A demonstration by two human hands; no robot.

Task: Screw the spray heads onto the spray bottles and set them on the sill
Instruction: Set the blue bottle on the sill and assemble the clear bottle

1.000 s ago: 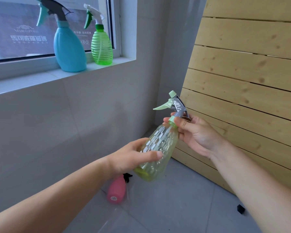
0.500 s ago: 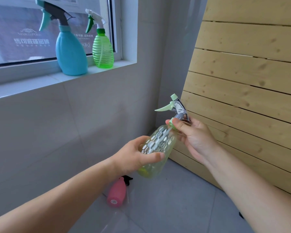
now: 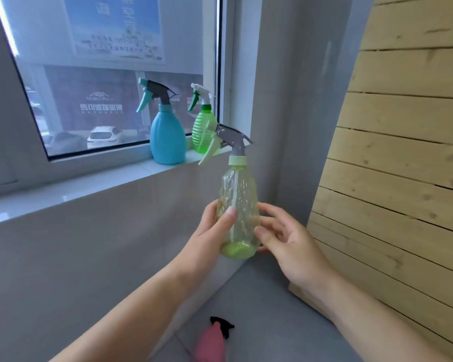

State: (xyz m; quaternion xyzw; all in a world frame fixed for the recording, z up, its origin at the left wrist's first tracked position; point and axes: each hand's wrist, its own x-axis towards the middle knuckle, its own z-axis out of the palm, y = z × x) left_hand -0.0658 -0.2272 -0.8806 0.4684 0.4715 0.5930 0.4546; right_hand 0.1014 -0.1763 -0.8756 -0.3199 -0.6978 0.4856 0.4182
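Note:
A clear pale-green spray bottle (image 3: 238, 202) with a grey and light-green spray head (image 3: 226, 142) is held upright in the air, just below the level of the white window sill (image 3: 89, 184). My left hand (image 3: 215, 228) grips its lower body with thumb across the front. My right hand (image 3: 285, 236) is beside the bottle's base, fingers spread and touching its right side. On the sill stand a blue spray bottle (image 3: 166, 137) and a ribbed green spray bottle (image 3: 203, 131), both with heads on. A pink spray bottle (image 3: 211, 343) with a black head lies on the floor.
A pale wooden slatted panel (image 3: 403, 152) leans against the wall at the right. The window frame (image 3: 225, 74) and the wall corner close off the sill's right end. Grey tiled wall runs below the sill, grey floor tiles below that.
The bottle has been lifted from tilted to upright and raised towards the sill. My right hand has left the spray head's collar and dropped beside the bottle's base. The view has tilted up.

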